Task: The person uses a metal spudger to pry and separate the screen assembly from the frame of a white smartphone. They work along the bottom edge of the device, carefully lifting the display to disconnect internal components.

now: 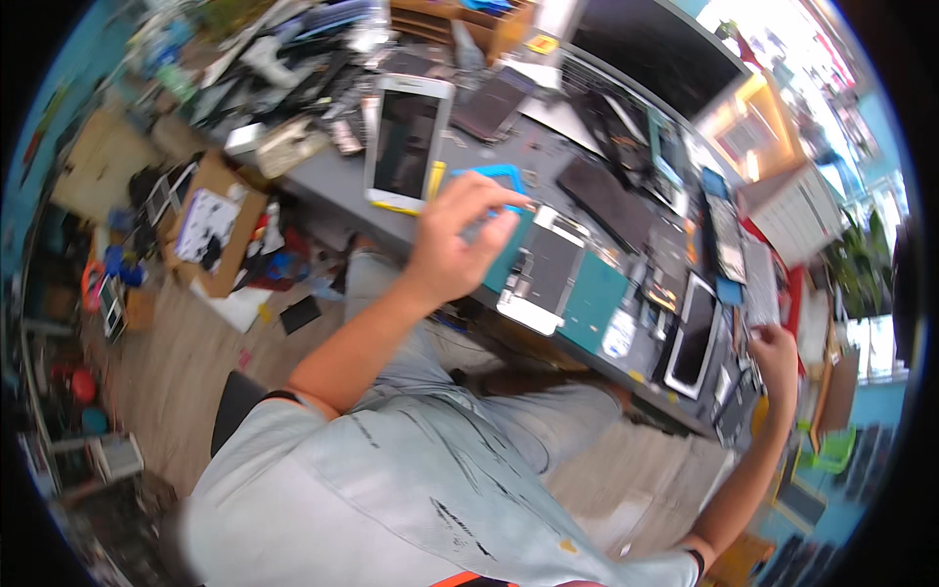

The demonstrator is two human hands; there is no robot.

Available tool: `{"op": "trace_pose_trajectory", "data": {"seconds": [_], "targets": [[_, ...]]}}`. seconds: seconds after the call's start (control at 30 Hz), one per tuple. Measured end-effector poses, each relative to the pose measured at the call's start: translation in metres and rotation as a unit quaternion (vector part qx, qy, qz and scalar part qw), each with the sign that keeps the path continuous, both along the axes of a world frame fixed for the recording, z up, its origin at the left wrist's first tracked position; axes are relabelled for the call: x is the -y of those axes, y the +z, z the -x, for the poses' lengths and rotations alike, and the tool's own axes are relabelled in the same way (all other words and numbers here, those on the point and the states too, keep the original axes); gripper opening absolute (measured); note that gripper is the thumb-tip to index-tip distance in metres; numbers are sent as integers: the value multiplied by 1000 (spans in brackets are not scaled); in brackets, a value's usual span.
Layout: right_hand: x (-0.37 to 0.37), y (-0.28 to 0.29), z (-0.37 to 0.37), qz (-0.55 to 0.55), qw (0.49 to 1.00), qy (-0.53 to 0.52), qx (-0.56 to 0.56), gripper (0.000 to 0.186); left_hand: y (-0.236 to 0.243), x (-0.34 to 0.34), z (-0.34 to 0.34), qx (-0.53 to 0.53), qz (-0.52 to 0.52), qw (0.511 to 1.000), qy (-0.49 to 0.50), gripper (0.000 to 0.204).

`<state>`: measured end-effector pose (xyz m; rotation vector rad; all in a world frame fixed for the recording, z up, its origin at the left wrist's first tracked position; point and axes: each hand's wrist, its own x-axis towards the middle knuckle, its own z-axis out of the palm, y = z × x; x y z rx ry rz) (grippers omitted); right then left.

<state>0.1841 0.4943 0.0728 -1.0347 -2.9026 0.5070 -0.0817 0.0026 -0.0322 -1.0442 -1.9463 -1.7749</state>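
My left hand (458,235) is raised beside an opened white phone screen assembly (553,279) lying on a teal mat (597,303); its fingers are curled toward a small pinch, and anything between them is too small to make out. Left of it, a white phone (406,142) lies on yellow and blue pieces at the desk's front. My right hand (775,352) reaches to the desk's right side, fingers closed near small tools and parts; what they grip is unclear. A white-framed phone (693,333) lies just left of it.
The grey desk (333,186) holds piles of phone parts, a dark slab (602,201), a monitor (655,54) at the back and a box (787,210) at the right. A cardboard box (205,215) of parts and scattered items sit on the floor at left.
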Motion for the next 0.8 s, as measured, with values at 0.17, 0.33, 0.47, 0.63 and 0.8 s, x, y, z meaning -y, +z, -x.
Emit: {"op": "trace_pose_trajectory", "data": {"seconds": [0.17, 0.33, 0.47, 0.63, 0.8], "targets": [[55, 26, -23, 166, 957, -22, -237, 38, -8, -2, 6, 3, -4, 1000, -18, 31], [116, 31, -30, 279, 909, 15, -308, 36, 0, -5, 2, 1, -62, 997, -43, 27], [165, 34, -32, 347, 883, 67, -309, 36, 31, -6, -21, -111, -23, 992, -57, 27], [236, 10, -32, 477, 834, 191, -200, 46, 47, -2, -78, -36, 19, 966, -255, 31], [279, -35, -23, 577, 740, 293, -186, 41, 18, 35, -99, 148, 82, 922, -348, 22]]}}
